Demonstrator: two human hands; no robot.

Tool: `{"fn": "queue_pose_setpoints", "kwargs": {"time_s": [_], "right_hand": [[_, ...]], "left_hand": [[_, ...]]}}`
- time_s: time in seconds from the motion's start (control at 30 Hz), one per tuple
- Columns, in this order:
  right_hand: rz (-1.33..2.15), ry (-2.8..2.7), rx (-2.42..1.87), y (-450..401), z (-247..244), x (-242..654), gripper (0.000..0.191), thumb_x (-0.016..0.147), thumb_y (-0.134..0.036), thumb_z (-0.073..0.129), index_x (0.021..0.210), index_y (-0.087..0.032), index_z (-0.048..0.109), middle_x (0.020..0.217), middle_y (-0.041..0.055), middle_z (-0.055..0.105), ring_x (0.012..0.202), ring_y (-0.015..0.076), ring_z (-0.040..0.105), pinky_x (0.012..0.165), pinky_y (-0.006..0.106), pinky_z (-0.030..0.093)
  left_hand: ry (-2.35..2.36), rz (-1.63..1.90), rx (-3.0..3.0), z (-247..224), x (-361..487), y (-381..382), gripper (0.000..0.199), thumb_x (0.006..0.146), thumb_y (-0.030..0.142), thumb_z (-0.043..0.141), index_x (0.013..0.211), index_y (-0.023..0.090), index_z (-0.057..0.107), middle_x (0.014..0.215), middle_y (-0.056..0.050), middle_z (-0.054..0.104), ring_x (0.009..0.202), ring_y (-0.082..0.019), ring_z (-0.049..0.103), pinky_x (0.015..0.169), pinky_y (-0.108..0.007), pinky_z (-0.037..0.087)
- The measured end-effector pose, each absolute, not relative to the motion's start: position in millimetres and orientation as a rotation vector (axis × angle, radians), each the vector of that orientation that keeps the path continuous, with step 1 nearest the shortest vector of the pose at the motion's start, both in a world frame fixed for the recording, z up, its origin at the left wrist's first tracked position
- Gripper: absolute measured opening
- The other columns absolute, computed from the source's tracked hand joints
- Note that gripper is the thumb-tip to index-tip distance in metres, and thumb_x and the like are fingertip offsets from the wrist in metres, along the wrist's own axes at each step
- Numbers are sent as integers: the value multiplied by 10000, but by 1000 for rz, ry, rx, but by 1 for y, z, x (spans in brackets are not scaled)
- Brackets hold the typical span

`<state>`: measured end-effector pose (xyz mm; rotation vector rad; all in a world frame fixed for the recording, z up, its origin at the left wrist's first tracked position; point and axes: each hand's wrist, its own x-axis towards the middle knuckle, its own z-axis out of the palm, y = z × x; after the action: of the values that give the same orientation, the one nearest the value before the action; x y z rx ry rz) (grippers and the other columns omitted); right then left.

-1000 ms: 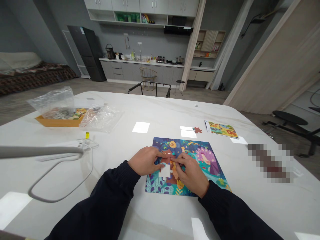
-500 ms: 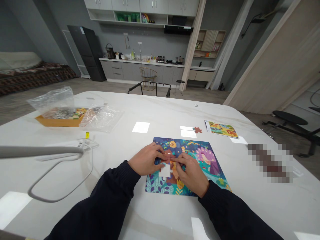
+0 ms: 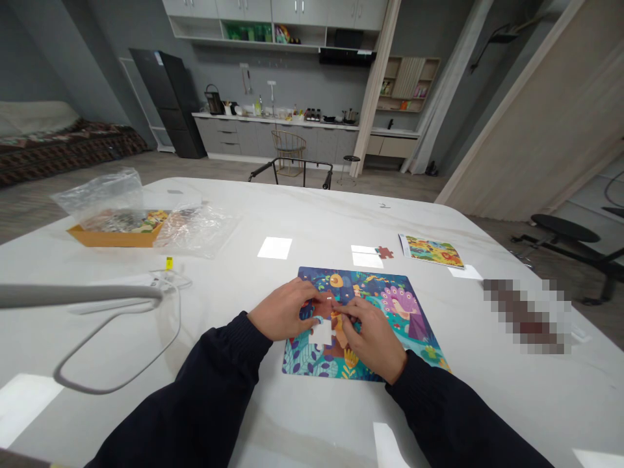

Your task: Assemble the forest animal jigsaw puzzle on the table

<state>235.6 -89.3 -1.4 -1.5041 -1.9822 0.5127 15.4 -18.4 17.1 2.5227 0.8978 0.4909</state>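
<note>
A colourful jigsaw puzzle (image 3: 414, 325) lies flat on the table, mostly joined, with a purple peacock on its right side. My left hand (image 3: 285, 309) rests over its left part, fingers bent and fingertips on a brown puzzle piece (image 3: 325, 300). From the right, my right hand (image 3: 373, 335) presses its index finger and thumb at the same piece's edge. Just below the fingertips, a white piece-shaped gap (image 3: 320, 333) shows in the picture. One loose brown puzzle piece (image 3: 385, 252) sits beyond the puzzle's far edge.
An orange box (image 3: 114, 237) with pieces and clear plastic wrapping (image 3: 197, 227) stands at the back left. A picture booklet (image 3: 433, 251) lies at the back right. A grey cable (image 3: 117, 390) loops on the left, near a power strip. A chair (image 3: 292, 166) stands beyond the table.
Both hands stay at almost the same spot on the brown piece, with only slight finger movement. The puzzle and loose piece have not moved.
</note>
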Motion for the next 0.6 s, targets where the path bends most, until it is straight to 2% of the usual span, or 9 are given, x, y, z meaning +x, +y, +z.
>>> {"fn": "queue_pose_setpoints", "kwargs": {"time_s": [0.2, 0.37, 0.6], "right_hand": [[524, -1990, -1515, -89, 0, 236, 288, 945, -152, 505, 1040, -193, 774, 919, 66, 651, 927, 232, 638, 851, 380, 496], [547, -1985, -1509, -90, 1, 235, 275, 954, -157, 503, 1015, -184, 770, 945, 76, 649, 945, 231, 632, 873, 386, 494], [506, -1981, -1519, -89, -3, 237, 321, 937, -129, 512, 1174, -179, 723, 878, 52, 613, 883, 228, 588, 823, 374, 479]], "left_hand": [[864, 441, 2538, 21, 17, -20, 363, 830, 241, 759, 1192, 255, 736, 1155, -76, 665, 1111, -259, 589, 1011, -387, 484], [866, 445, 2547, 20, 19, -20, 385, 813, 277, 788, 1196, 263, 747, 1158, -83, 647, 1102, -270, 575, 1008, -403, 480], [909, 463, 2549, 19, 22, -22, 377, 819, 272, 771, 1195, 256, 747, 1114, -83, 634, 1054, -265, 576, 983, -406, 486]]}}
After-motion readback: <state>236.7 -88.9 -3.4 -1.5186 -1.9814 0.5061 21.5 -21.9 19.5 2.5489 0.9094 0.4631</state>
